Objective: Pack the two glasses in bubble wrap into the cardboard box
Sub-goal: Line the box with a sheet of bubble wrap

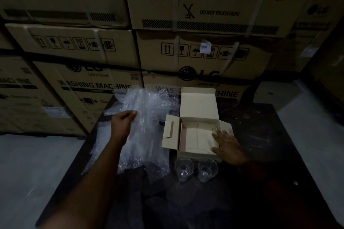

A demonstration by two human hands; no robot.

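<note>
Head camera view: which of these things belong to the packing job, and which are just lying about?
Belong to the job: bubble wrap, gripped by the left hand; glass nearer the wrap and second glass, bare, before the box; open cardboard box, with the right hand flat on its side flap.
Just there: stacked washing machine cartons; dark table.

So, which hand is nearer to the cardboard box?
Right. The right hand rests on the cardboard box at its right side; the left hand is apart to its left, holding the bubble wrap.
</note>
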